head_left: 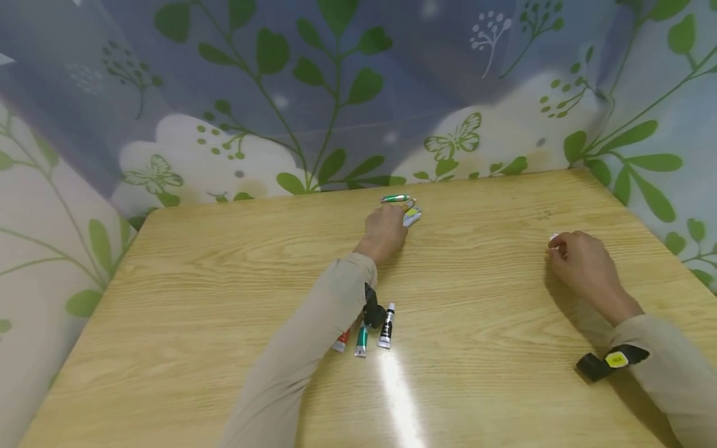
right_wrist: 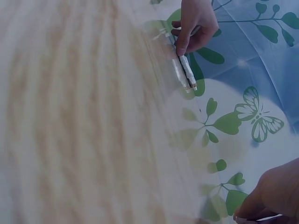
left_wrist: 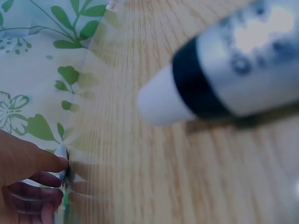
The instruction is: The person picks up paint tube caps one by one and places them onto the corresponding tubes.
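My left hand (head_left: 386,231) reaches to the far side of the table, its thumb and fingers pinching a paint tube (right_wrist: 188,72) among several lying there. A green-labelled tube (head_left: 395,198) lies just beyond the hand. At the right, my right hand (head_left: 585,261) pinches a small tube, mostly hidden by the fingers; its white end (head_left: 553,237) shows at the fingertips. Below the left forearm lie three more tubes: red (head_left: 342,340), green (head_left: 361,340) and black (head_left: 387,326), the red one partly covered by the sleeve. The black one's white cap (left_wrist: 163,99) looms large in the left wrist view.
The wooden table (head_left: 482,367) backs onto a leaf-and-butterfly patterned cloth (head_left: 336,124), which also rises at both sides. A bright light reflection lies on the table near the front. Black wrist cameras (head_left: 372,308) are strapped to both sleeves.
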`<act>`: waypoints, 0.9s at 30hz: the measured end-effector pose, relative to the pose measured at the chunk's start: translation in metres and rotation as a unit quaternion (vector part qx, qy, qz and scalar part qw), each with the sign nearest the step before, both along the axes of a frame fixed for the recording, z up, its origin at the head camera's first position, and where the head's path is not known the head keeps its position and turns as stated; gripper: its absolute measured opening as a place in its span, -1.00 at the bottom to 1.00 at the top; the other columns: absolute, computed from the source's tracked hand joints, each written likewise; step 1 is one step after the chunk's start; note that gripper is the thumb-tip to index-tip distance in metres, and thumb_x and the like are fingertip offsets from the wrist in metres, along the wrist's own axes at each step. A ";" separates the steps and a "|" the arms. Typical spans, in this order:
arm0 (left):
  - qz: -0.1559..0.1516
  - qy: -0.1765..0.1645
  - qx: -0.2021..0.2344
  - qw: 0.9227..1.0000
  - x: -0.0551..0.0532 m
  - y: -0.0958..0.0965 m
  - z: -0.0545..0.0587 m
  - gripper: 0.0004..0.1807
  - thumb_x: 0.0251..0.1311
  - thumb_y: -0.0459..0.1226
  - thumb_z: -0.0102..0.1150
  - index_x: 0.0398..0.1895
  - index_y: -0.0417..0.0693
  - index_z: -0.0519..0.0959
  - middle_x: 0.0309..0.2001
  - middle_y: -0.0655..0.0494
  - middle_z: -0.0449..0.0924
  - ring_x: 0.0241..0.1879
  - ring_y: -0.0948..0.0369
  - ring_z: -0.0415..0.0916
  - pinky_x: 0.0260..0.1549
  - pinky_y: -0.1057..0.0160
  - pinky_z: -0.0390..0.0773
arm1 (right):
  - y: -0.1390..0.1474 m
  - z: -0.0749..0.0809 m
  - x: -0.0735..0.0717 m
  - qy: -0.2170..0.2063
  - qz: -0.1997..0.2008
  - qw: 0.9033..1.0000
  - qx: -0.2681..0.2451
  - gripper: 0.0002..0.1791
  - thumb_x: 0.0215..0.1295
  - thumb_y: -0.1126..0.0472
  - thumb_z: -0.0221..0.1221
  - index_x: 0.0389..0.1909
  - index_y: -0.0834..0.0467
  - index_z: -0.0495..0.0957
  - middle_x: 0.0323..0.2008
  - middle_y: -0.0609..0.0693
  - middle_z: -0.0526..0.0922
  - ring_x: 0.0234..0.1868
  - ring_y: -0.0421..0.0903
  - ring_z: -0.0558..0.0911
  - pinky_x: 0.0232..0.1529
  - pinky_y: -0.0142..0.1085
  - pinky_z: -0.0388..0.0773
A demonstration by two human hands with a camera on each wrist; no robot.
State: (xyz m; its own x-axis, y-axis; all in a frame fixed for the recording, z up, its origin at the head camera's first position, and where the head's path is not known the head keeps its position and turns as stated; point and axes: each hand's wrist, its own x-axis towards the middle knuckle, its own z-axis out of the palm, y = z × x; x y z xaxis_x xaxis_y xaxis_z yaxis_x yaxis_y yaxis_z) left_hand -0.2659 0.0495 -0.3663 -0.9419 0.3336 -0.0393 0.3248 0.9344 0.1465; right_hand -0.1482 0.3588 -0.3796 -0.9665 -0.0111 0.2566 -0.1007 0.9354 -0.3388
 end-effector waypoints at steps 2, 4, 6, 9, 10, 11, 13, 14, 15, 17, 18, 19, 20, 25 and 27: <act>0.003 0.004 -0.002 1.000 -0.001 0.000 -0.002 -0.67 0.34 -0.14 0.13 0.00 -0.18 0.58 -0.16 -0.02 0.62 -0.35 0.19 0.57 -0.47 0.26 0.58 | -0.002 0.000 0.001 0.002 0.001 1.000 0.000 -0.81 0.22 0.42 0.10 -0.27 0.52 0.55 -0.40 0.38 0.54 -0.40 0.25 0.55 -0.43 0.09 0.49; 0.004 0.007 -0.004 1.000 -0.003 0.000 -0.003 -0.70 0.34 -0.16 0.12 -0.04 -0.18 0.58 -0.17 -0.03 0.62 -0.34 0.19 0.57 -0.46 0.26 0.59 | -0.003 -0.001 0.001 0.001 0.000 1.000 -0.001 -0.81 0.22 0.42 0.11 -0.27 0.51 0.55 -0.40 0.37 0.54 -0.40 0.24 0.55 -0.45 0.08 0.49; 0.003 0.010 -0.008 1.000 -0.004 0.000 -0.004 -0.74 0.35 -0.20 0.09 -0.05 -0.17 0.59 -0.17 -0.02 0.61 -0.34 0.19 0.57 -0.46 0.26 0.59 | -0.003 -0.001 0.001 0.000 0.000 1.000 -0.001 -0.81 0.21 0.41 0.11 -0.27 0.50 0.56 -0.40 0.37 0.54 -0.41 0.24 0.55 -0.47 0.07 0.49; 0.001 0.011 -0.015 1.000 -0.004 0.000 -0.004 -0.77 0.36 -0.26 0.04 -0.05 -0.17 0.59 -0.16 -0.03 0.60 -0.33 0.19 0.57 -0.46 0.25 0.59 | -0.005 -0.001 0.002 -0.001 0.002 1.000 -0.002 -0.81 0.21 0.41 0.11 -0.27 0.50 0.57 -0.40 0.37 0.55 -0.41 0.24 0.56 -0.47 0.06 0.49; 0.000 0.009 -0.017 1.000 -0.005 0.000 -0.004 -0.76 0.36 -0.28 0.02 -0.04 -0.17 0.59 -0.15 -0.03 0.60 -0.32 0.19 0.57 -0.46 0.25 0.59 | -0.005 -0.001 0.002 0.001 0.004 1.000 -0.002 -0.82 0.21 0.41 0.11 -0.27 0.50 0.57 -0.40 0.38 0.55 -0.41 0.24 0.56 -0.47 0.07 0.49; 0.001 0.006 -0.018 1.000 -0.005 0.000 -0.004 -0.76 0.37 -0.28 0.01 -0.02 -0.17 0.59 -0.15 -0.03 0.60 -0.32 0.19 0.57 -0.46 0.25 0.59 | -0.005 0.000 0.002 0.000 0.005 1.000 -0.002 -0.81 0.21 0.41 0.11 -0.27 0.50 0.57 -0.39 0.38 0.56 -0.40 0.25 0.56 -0.46 0.07 0.49; 0.001 0.001 -0.018 1.000 -0.004 0.000 -0.003 -0.75 0.36 -0.30 0.02 0.00 -0.17 0.58 -0.13 -0.03 0.60 -0.29 0.18 0.58 -0.44 0.24 0.60 | -0.006 0.000 0.002 -0.001 0.009 1.000 -0.001 -0.81 0.22 0.42 0.10 -0.27 0.50 0.57 -0.38 0.39 0.57 -0.39 0.26 0.57 -0.44 0.08 0.50; -0.001 -0.001 -0.016 1.000 -0.004 -0.001 -0.003 -0.75 0.35 -0.31 0.02 0.01 -0.17 0.58 -0.13 -0.04 0.60 -0.29 0.18 0.59 -0.44 0.24 0.60 | -0.006 -0.001 0.001 -0.002 0.010 1.000 -0.001 -0.81 0.22 0.42 0.10 -0.27 0.51 0.57 -0.38 0.40 0.57 -0.39 0.26 0.57 -0.44 0.09 0.50; -0.002 -0.003 -0.014 1.000 -0.003 -0.002 -0.002 -0.75 0.34 -0.32 0.03 0.01 -0.18 0.57 -0.13 -0.03 0.60 -0.30 0.18 0.58 -0.44 0.24 0.59 | -0.006 -0.001 0.001 -0.003 0.011 1.000 0.000 -0.81 0.22 0.42 0.10 -0.27 0.51 0.57 -0.38 0.40 0.58 -0.38 0.27 0.58 -0.43 0.09 0.50; -0.005 -0.004 -0.011 1.000 -0.001 -0.004 0.000 -0.76 0.30 -0.34 0.07 -0.01 -0.18 0.57 -0.14 -0.02 0.60 -0.31 0.19 0.57 -0.43 0.24 0.59 | -0.006 -0.001 0.001 -0.003 0.013 1.000 0.000 -0.81 0.22 0.42 0.10 -0.27 0.50 0.57 -0.38 0.40 0.59 -0.38 0.28 0.59 -0.42 0.10 0.51; -0.008 -0.005 -0.010 1.000 0.001 -0.005 0.001 -0.77 0.29 -0.34 0.08 -0.02 -0.17 0.57 -0.15 -0.02 0.60 -0.32 0.19 0.56 -0.43 0.24 0.58 | -0.007 -0.001 0.001 -0.001 0.015 1.000 0.000 -0.82 0.22 0.43 0.10 -0.27 0.50 0.57 -0.38 0.40 0.60 -0.38 0.29 0.59 -0.42 0.10 0.51; -0.011 -0.004 -0.011 1.000 0.002 -0.005 0.002 -0.77 0.28 -0.35 0.10 -0.03 -0.17 0.57 -0.17 -0.01 0.60 -0.34 0.19 0.55 -0.44 0.24 0.58 | -0.007 -0.001 0.001 0.000 0.017 1.000 0.000 -0.82 0.21 0.43 0.10 -0.28 0.50 0.58 -0.38 0.40 0.60 -0.38 0.29 0.59 -0.43 0.10 0.51; -0.015 -0.005 -0.013 1.000 0.003 -0.005 0.004 -0.78 0.27 -0.34 0.12 -0.04 -0.17 0.57 -0.18 -0.01 0.60 -0.34 0.19 0.54 -0.44 0.24 0.58 | -0.007 -0.001 0.001 0.002 0.018 1.000 -0.001 -0.83 0.21 0.43 0.10 -0.28 0.50 0.58 -0.38 0.40 0.60 -0.38 0.28 0.59 -0.43 0.10 0.51; -0.037 -0.009 -0.031 0.999 0.004 -0.002 0.003 -0.77 0.32 -0.25 0.11 -0.04 -0.15 0.58 -0.13 -0.04 0.58 -0.20 0.13 0.55 -0.35 0.21 0.59 | -0.011 0.001 0.003 0.012 0.027 1.000 -0.006 -0.84 0.20 0.44 0.11 -0.30 0.49 0.58 -0.39 0.38 0.62 -0.42 0.23 0.60 -0.43 0.07 0.51; -0.042 -0.010 -0.031 0.999 0.004 -0.001 0.001 -0.76 0.34 -0.22 0.11 -0.06 -0.16 0.60 -0.12 -0.06 0.58 -0.16 0.10 0.55 -0.32 0.20 0.60 | -0.014 0.002 0.004 0.014 0.033 0.999 -0.009 -0.85 0.20 0.43 0.12 -0.30 0.48 0.58 -0.39 0.36 0.63 -0.42 0.21 0.61 -0.43 0.06 0.52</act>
